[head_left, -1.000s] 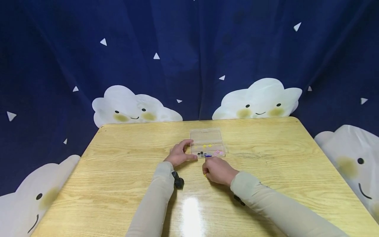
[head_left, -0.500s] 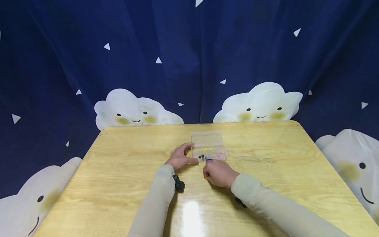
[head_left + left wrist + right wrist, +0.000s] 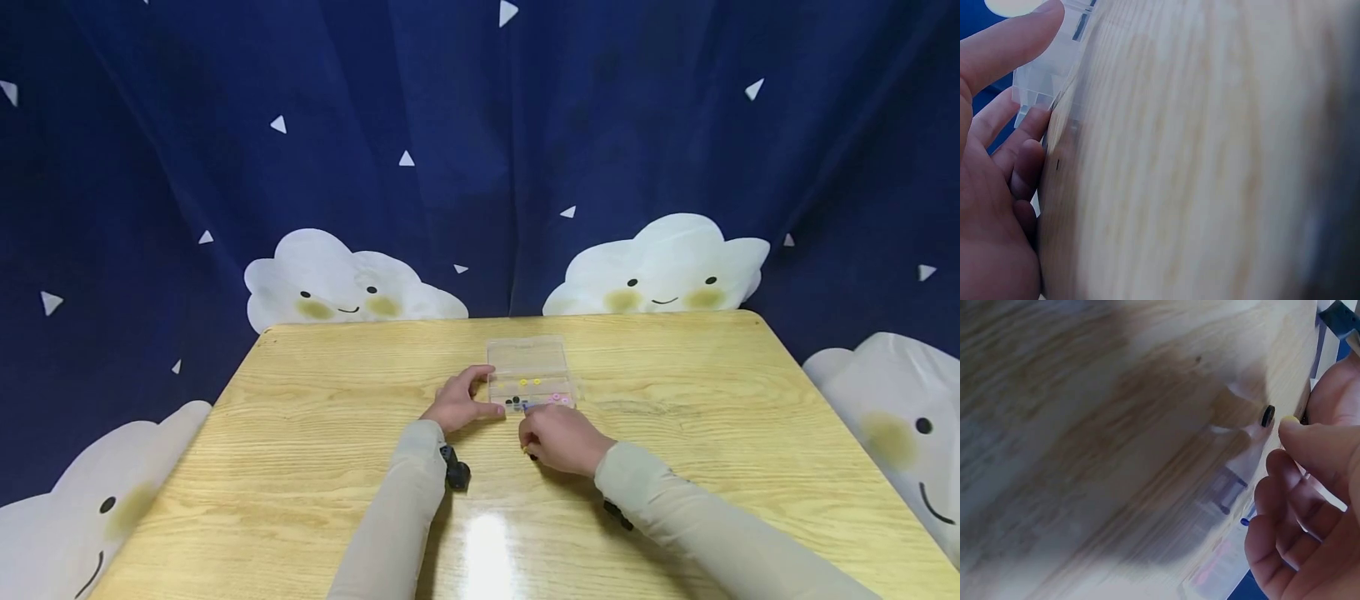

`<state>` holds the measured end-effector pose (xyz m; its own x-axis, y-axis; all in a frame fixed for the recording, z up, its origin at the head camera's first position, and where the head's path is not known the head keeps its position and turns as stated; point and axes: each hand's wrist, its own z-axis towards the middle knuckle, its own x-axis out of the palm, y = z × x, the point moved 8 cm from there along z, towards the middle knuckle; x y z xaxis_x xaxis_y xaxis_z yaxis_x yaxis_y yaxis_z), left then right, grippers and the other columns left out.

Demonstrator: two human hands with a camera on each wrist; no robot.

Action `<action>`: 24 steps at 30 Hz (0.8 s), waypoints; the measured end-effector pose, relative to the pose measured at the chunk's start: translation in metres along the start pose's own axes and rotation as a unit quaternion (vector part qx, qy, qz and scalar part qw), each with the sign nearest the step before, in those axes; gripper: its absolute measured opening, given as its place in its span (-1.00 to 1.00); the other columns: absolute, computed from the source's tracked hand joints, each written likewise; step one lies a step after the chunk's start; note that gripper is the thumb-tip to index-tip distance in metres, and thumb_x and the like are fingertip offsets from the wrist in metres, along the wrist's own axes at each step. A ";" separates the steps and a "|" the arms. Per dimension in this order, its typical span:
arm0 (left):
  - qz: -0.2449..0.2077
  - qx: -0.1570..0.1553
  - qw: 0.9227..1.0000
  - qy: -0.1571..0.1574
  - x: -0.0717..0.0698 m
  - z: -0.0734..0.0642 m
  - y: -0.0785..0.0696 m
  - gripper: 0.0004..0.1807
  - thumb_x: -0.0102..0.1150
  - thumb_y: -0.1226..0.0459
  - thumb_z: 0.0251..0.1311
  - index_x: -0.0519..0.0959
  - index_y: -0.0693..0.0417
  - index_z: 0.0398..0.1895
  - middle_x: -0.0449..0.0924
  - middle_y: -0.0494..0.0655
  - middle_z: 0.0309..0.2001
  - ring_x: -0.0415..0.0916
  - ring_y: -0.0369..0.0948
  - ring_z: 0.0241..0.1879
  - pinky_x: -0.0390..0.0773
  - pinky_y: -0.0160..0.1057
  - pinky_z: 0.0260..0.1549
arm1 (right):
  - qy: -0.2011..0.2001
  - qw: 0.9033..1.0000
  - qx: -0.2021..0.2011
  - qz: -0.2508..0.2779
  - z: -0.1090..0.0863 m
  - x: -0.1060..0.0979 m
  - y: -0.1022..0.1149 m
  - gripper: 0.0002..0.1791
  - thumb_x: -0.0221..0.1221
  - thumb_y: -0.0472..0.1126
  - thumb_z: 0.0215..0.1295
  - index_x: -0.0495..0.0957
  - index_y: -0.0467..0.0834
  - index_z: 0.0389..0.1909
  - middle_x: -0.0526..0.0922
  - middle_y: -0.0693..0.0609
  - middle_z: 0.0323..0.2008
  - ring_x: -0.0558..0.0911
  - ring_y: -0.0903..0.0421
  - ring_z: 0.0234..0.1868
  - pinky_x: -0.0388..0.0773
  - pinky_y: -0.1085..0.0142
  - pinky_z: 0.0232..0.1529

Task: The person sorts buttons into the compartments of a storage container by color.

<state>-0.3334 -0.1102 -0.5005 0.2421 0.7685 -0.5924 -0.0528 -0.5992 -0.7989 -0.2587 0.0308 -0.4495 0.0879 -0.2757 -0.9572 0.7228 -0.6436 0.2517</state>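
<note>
A clear plastic box (image 3: 527, 356) with its lid tipped back lies on the table; yellow rings (image 3: 523, 382), black pieces (image 3: 516, 401) and pink rings (image 3: 556, 397) are in its compartments. My left hand (image 3: 459, 402) holds the box's left end, thumb by the front corner and a finger farther back. My right hand (image 3: 566, 438) is just in front of the box, fingers curled. At its thumb tip a small yellow piece (image 3: 1291, 419) shows, seemingly pinched and partly hidden. A black disc (image 3: 1268, 415) stands apart from the thumb. A blue piece (image 3: 1245, 521) shows near the curled fingers.
The wooden table (image 3: 337, 375) reaches back to a dark blue curtain (image 3: 450, 100) printed with clouds. Small black cameras (image 3: 457, 469) are strapped to both wrists. A bright reflection lies on the table between the forearms.
The head view has tilted slightly upward. My right hand has shifted a little toward the box with the yellow piece, and a black piece now shows beneath it. The left hand stays on the box.
</note>
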 end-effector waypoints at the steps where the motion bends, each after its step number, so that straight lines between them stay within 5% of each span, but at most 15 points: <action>1: 0.001 0.001 1.000 0.000 0.000 0.000 0.000 -0.17 0.50 0.08 0.04 0.35 -0.22 0.42 0.46 -0.11 0.14 0.26 -0.12 -0.09 0.26 -0.13 -0.13 | 0.000 1.000 0.003 0.002 0.000 -0.001 -0.001 -0.89 0.36 -0.32 0.14 0.69 -0.07 -0.51 0.67 0.15 -0.47 0.59 0.25 -0.41 0.56 0.37 -0.35; 7: 0.007 -0.002 1.000 -0.001 0.000 0.002 0.000 -0.18 0.50 0.07 0.03 0.36 -0.21 0.41 0.44 -0.09 0.04 0.25 -0.12 -0.12 0.25 -0.15 -0.16 | -0.014 1.000 0.017 -0.001 0.002 -0.011 -0.008 -0.87 0.29 -0.34 0.16 0.67 -0.05 -0.51 0.61 0.16 -0.46 0.54 0.27 -0.43 0.64 0.18 -0.22; 11: 0.009 -0.006 1.000 -0.002 -0.001 0.003 0.002 -0.17 0.50 0.07 0.03 0.36 -0.24 0.41 0.45 -0.10 0.08 0.26 -0.13 -0.10 0.26 -0.15 -0.14 | -0.022 0.999 0.023 -0.007 0.004 -0.020 -0.013 -0.88 0.27 -0.34 0.18 0.68 -0.06 -0.47 0.61 0.13 -0.44 0.54 0.25 -0.42 0.55 0.32 -0.38; 24: 0.000 -0.020 1.000 0.002 0.001 0.003 0.005 -0.16 0.51 0.07 0.01 0.35 -0.28 0.41 0.43 -0.14 0.10 0.25 -0.12 -0.08 0.26 -0.14 -0.12 | -0.046 0.998 0.050 -0.008 0.009 -0.031 -0.026 -0.94 0.31 -0.28 0.21 0.71 -0.04 -0.37 0.64 0.12 -0.38 0.58 0.23 -0.37 0.57 0.31 -0.32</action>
<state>-0.3365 -0.1118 -0.5058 0.2456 0.7676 -0.5921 -0.0131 -0.6081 -0.7938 -0.2862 0.0494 -0.4247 0.0095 -0.3268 -0.9451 0.6509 -0.7154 0.2539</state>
